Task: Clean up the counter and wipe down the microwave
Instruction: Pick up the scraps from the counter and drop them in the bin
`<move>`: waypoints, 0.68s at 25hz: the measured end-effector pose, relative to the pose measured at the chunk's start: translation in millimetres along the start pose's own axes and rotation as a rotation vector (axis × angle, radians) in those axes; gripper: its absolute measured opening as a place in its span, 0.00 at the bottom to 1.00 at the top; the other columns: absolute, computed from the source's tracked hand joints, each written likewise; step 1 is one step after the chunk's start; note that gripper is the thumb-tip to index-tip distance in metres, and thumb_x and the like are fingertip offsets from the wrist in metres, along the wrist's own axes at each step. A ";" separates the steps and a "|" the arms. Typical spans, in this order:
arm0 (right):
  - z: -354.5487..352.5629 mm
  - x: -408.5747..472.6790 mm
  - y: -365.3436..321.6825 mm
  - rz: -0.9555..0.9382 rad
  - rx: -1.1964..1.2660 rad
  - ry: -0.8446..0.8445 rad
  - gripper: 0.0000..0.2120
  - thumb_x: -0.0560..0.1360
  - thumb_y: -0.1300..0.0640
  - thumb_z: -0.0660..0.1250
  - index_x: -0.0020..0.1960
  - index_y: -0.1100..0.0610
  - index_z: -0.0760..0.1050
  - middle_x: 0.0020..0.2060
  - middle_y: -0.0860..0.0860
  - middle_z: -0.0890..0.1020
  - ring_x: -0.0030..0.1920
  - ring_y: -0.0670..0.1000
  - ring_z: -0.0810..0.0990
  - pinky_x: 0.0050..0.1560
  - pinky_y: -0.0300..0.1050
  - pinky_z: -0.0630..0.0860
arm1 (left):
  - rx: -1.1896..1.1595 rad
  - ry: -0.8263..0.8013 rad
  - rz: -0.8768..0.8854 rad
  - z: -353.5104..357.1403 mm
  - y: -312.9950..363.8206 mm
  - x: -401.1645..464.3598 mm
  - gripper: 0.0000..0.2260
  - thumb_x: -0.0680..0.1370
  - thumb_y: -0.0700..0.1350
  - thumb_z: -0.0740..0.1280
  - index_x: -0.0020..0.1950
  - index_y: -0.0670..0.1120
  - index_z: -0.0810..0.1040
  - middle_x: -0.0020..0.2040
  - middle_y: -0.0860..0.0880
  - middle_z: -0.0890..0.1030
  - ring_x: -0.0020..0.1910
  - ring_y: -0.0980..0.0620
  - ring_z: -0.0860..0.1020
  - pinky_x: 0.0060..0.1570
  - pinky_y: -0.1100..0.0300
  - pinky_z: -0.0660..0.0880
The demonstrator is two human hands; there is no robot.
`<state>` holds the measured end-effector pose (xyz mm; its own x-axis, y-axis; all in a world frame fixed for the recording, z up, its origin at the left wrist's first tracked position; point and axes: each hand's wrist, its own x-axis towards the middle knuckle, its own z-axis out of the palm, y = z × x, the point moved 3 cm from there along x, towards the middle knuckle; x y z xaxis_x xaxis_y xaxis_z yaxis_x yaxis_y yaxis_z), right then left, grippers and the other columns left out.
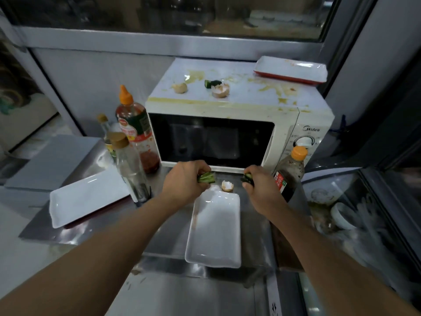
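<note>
The steel counter (164, 238) runs from the near edge to the far wall. On its far side stands a white microwave (227, 133) marked "Midea" above its dial, door closed, its top smeared with yellow stains. On that top lie two eggshells (220, 90), a cucumber bit (212, 83) between them, and a white tray with a red underside (290, 70) at the far right corner. A white dish (215, 233) lies near, in front of the microwave, with a third shell (227, 186) just beyond its far end. A second white dish (86, 199) lies at left. Left of the microwave stand a red sauce bottle (136, 131) with an orange cap and two clear bottles (127, 165); their labels are unreadable. A dark bottle (290, 172) stands at right. The left hand (184, 181) pinches green cucumber strips (206, 177); the right hand (259, 181) grips a dark green piece (247, 178). The hands are apart, either side of the shell.
</note>
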<state>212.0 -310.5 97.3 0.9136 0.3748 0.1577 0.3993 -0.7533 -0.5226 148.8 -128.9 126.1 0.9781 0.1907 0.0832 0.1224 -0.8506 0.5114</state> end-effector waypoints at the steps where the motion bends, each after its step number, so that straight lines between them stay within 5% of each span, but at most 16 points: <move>1: -7.8 2.0 -8.9 -0.013 -0.006 0.002 0.12 0.76 0.62 0.64 0.59 0.59 0.72 0.55 0.56 0.76 0.56 0.55 0.73 0.54 0.44 0.68 | -0.006 0.010 0.022 -10.9 2.0 0.5 0.12 0.69 0.43 0.73 0.52 0.49 0.80 0.47 0.50 0.83 0.49 0.49 0.80 0.50 0.53 0.77; 17: -97.0 53.7 -99.5 -0.122 -0.050 0.136 0.11 0.77 0.62 0.64 0.58 0.60 0.71 0.55 0.56 0.75 0.57 0.55 0.72 0.53 0.45 0.68 | 0.046 0.172 0.147 -129.7 20.9 35.6 0.15 0.70 0.45 0.73 0.56 0.49 0.79 0.51 0.49 0.83 0.50 0.51 0.79 0.51 0.53 0.78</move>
<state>228.8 -267.8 239.1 0.8586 0.3913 0.3312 0.5083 -0.7338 -0.4508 164.3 -76.2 250.6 0.9433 0.1406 0.3008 -0.0080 -0.8960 0.4440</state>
